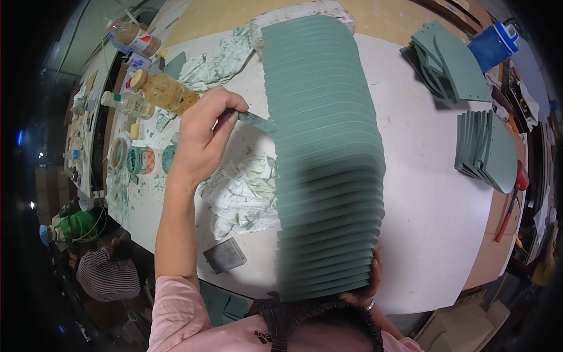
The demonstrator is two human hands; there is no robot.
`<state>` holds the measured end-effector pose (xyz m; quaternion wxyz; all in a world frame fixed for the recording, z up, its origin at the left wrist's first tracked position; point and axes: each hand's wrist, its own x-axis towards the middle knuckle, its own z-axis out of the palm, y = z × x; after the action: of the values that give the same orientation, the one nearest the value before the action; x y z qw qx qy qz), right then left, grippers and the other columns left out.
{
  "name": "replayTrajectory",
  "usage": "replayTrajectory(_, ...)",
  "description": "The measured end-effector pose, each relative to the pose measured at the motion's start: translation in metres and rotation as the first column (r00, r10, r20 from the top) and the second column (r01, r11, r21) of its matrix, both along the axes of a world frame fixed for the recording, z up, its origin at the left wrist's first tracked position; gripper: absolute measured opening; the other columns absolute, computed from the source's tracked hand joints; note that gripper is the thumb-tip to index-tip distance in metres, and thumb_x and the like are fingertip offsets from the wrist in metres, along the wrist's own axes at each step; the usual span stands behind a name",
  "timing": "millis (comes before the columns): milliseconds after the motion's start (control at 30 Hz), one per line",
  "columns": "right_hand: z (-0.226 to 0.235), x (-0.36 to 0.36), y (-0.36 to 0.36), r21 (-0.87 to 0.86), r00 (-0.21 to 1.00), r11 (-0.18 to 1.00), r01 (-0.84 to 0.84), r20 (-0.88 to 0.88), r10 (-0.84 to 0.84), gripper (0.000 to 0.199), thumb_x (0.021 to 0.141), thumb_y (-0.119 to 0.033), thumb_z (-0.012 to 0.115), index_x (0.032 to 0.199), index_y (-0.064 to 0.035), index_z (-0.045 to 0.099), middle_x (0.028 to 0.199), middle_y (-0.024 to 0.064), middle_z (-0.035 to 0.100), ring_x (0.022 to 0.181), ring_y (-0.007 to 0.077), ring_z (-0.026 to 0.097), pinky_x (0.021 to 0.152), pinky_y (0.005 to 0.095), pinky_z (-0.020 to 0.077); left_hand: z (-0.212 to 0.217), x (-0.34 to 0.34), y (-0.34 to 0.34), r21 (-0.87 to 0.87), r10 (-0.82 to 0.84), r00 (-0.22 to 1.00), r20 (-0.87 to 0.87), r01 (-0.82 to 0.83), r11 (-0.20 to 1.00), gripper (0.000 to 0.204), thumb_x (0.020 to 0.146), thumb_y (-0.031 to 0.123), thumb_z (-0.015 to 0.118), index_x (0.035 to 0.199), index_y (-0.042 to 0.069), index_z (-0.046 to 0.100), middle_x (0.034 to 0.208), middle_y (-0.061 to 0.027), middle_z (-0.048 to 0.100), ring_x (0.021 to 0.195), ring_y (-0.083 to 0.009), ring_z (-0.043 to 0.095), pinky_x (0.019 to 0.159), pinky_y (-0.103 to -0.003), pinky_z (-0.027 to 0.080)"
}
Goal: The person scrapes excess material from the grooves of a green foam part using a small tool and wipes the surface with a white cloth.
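Note:
A long row of thin, dull-green panels [322, 129] with rounded ends lies down the middle of the white table, packed face to face. My left hand [205, 135] is closed on a flat, narrow strip [258, 121] smeared green, whose tip meets the row's left edge. At the near right corner, my right hand [373, 276] grips the end of the row; most of its fingers are hidden by the panels. A crumpled, stained white cloth [243, 196] lies left of the row, with a dark grey square plate [225, 255] nearer me.
More green panels stand at the right in a far group [454, 61] and a nearer bundle [484, 146]. Beside them are a blue jug [492, 47] and a red-handled tool [521, 176]. Bottles, a yellowish jar [167, 94] and green-stained pots [139, 160] crowd the left. Someone in stripes [108, 276] is lower left.

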<state>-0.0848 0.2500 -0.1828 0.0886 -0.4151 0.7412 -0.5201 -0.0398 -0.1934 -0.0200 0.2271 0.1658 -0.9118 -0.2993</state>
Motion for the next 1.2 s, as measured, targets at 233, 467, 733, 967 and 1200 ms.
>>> replayTrajectory(233,-0.001,-0.001,0.001,-0.006,1.0,1.0,-0.004,0.014,0.004,0.113,0.073,-0.073,0.074,0.152,-0.0041,0.031,0.148,0.0383,0.037,0.135,0.0516,0.044,0.108,0.0593,0.0417,0.001,-0.001,0.001,0.001,0.009,1.0,0.007,-0.009,1.0,0.011,0.088,-0.008,0.057,0.097,-0.002,0.061,0.087,-0.0079,0.058,0.078,-0.0165,0.053,0.072,-0.027,0.043)
replayTrajectory(467,0.0,0.0,0.001,0.002,1.0,1.0,-0.009,0.016,0.009,0.114,0.072,-0.073,0.074,0.153,-0.0047,0.03,0.15,0.0377,0.036,0.137,0.0509,0.043,0.109,0.059,0.0411,-0.008,0.004,-0.002,0.212,0.05,0.998,-0.028,-0.043,0.976,0.012,0.093,-0.001,0.058,0.104,-0.003,0.061,0.091,-0.0027,0.06,0.081,-0.0125,0.053,0.078,-0.025,0.043)
replayTrajectory(733,-0.003,0.001,0.001,-0.025,1.0,1.0,-0.003,0.012,0.003,0.119,0.071,-0.074,0.075,0.151,0.0028,0.031,0.147,0.0397,0.038,0.134,0.0523,0.044,0.108,0.0597,0.0384,-0.02,0.03,-0.004,0.565,0.094,0.994,-0.047,-0.051,0.823,0.013,0.1,0.009,0.057,0.106,0.0,0.063,0.088,0.0002,0.061,0.081,-0.0082,0.054,0.076,-0.023,0.046)
replayTrajectory(967,-0.003,0.001,0.002,-0.003,1.0,1.0,-0.009,0.016,0.009,0.117,0.071,-0.075,0.073,0.153,-0.004,0.03,0.15,0.0381,0.035,0.136,0.0508,0.043,0.109,0.0583,0.041,-0.03,0.031,-0.003,0.563,0.118,0.992,-0.035,-0.078,0.823,0.013,0.102,0.01,0.055,0.101,0.001,0.064,0.082,0.0007,0.06,0.076,-0.0066,0.054,0.07,-0.022,0.044)
replayTrajectory(1200,-0.004,0.001,0.003,-0.006,1.0,1.0,-0.006,0.016,0.006,0.117,0.071,-0.074,0.075,0.153,-0.0043,0.03,0.15,0.0379,0.035,0.136,0.0505,0.043,0.109,0.0581,0.0411,-0.033,0.022,-0.002,0.493,0.137,0.99,-0.017,-0.111,0.863,0.017,0.103,0.015,0.057,0.1,0.0,0.064,0.08,0.0002,0.058,0.072,-0.0069,0.052,0.066,-0.022,0.043)
